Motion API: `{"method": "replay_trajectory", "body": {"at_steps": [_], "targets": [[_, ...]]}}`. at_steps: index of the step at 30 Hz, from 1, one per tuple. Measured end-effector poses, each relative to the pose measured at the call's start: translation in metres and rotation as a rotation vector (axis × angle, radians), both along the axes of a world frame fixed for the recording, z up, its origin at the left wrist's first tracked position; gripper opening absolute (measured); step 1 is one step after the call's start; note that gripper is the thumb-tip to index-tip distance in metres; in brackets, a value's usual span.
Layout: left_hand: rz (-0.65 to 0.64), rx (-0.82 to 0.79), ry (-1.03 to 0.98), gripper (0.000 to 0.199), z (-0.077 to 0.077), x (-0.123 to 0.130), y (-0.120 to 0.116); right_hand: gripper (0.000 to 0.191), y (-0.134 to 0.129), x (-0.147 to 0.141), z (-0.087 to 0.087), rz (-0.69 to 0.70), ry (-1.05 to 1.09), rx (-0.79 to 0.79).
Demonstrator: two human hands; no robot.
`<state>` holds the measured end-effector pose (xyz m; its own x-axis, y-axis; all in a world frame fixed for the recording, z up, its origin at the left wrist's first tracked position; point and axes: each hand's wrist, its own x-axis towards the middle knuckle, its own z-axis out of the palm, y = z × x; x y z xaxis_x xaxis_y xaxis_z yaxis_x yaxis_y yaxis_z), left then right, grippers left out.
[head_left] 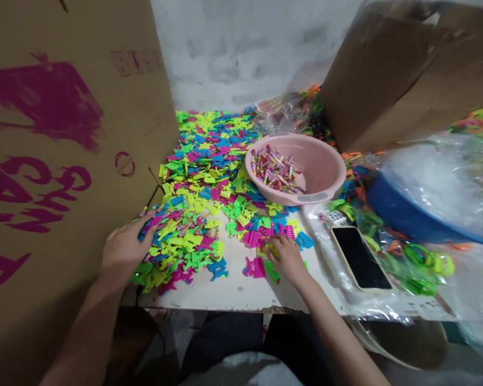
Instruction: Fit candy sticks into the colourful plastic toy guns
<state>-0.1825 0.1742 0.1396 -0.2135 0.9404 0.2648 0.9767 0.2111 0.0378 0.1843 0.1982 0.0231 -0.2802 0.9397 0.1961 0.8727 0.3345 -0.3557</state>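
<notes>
Small flat plastic pieces in yellow, green, pink and blue, with slatted, comb-like bodies, make up a loose pile (185,236) on the white table. At the pile's left edge lies my left hand (124,246), its thumb and fingers apart around blue and pink pieces; its fingertips are partly hidden. My right hand (287,260) is low over a smaller group of pieces to the right. Its fingers are closed on a yellow plastic piece (269,250). Just beside that hand lie a pink plastic piece (255,267) and a green plastic piece (272,272).
A pink basin (324,166) behind my right hand holds many small, colourful wrapped sticks. To the right are a phone (362,257) on clear plastic and a blue basin (410,214). A large cardboard box (76,134) walls off the left; another carton (394,80) stands back right.
</notes>
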Motion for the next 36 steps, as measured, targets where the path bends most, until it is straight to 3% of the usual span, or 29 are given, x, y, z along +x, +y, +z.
{"method": "replay_trajectory", "body": {"at_steps": [3,6,9,11,13,17,21,26,29,32,34,36], "targets": [[-0.066,0.148,-0.047,0.043,-0.013,0.015,-0.008,0.023,-0.001,-0.02,0.009,0.095,-0.057,-0.013],[-0.231,0.222,-0.198,0.038,-0.034,0.058,-0.023,0.025,0.006,-0.049,0.018,0.209,-0.123,-0.01],[-0.468,-0.059,-0.362,0.031,-0.061,0.116,-0.043,0.027,0.023,-0.08,0.021,0.262,-0.197,-0.005],[-0.521,-0.216,-0.387,0.032,-0.078,0.148,-0.054,0.029,0.034,-0.094,0.019,0.269,-0.248,-0.007],[-0.535,-0.27,-0.437,0.035,-0.09,0.168,-0.061,0.03,0.042,-0.099,0.016,0.271,-0.293,-0.009],[-0.543,-0.259,-0.482,0.04,-0.101,0.181,-0.058,0.031,0.041,-0.085,0.011,0.272,-0.341,-0.001],[-0.593,-0.28,-0.458,0.037,-0.108,0.191,-0.044,0.028,0.025,-0.06,0.012,0.251,-0.341,0.003],[-0.566,-0.332,-0.434,0.048,-0.122,0.209,-0.033,0.023,0.014,-0.036,0.038,0.233,-0.291,0.037],[-0.525,-0.326,-0.475,0.055,-0.128,0.213,-0.031,0.026,0.043,-0.014,0.071,0.156,-0.213,0.11],[-0.489,-0.323,-0.548,0.055,-0.127,0.212,-0.031,0.031,0.101,0.011,0.101,-0.018,-0.107,0.148],[-0.483,-0.34,-0.61,0.062,-0.124,0.21,-0.032,0.04,0.145,0.024,0.11,-0.096,-0.104,0.126],[-0.503,-0.37,-0.676,0.066,-0.123,0.206,-0.032,0.067,0.183,0.029,0.111,-0.111,-0.113,0.064]]}}
